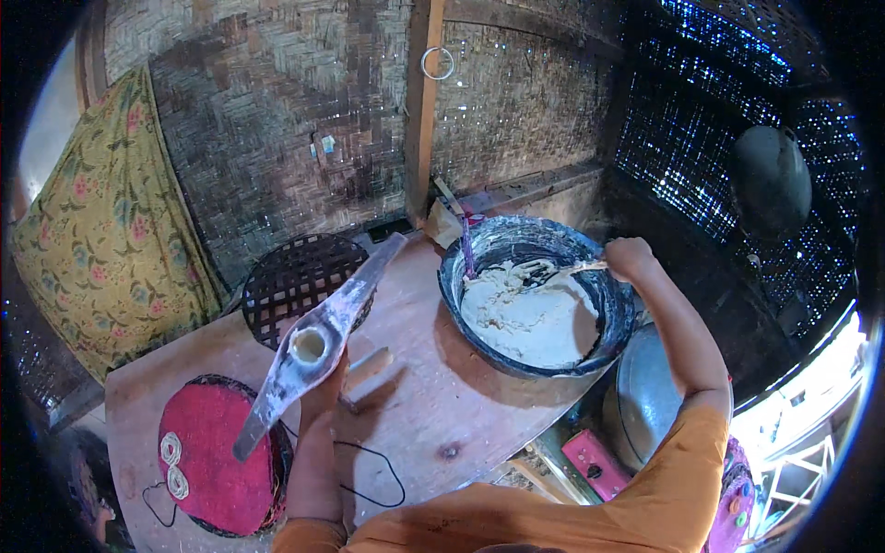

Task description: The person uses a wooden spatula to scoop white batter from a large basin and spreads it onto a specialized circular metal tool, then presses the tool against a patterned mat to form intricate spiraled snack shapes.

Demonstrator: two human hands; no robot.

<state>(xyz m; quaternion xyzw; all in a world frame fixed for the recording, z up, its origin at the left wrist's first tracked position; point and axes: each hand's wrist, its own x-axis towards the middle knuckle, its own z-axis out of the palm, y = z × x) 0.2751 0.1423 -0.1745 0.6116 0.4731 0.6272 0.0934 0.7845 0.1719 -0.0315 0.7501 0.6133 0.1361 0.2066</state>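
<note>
- Press (pixel 318 341) with a dough-filled hole, gripped from beneath by left hand (pixel 324 392), raised over wooden table (pixel 442 405).
- Right hand (pixel 629 258) closed on spoon (pixel 567 270), dipped in pale batter inside dark bowl (pixel 608 304).
- Red round tray (pixel 217 461) with two noodle coils (pixel 172 465) near left.

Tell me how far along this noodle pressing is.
Done: two noodle coils lie on the red woven tray. In hand: the left hand holds the wooden press, its cup filled with dough; the right hand digs a utensil into the dough bowl. Left: much dough fills the bowl, and most of the tray is bare.
</note>
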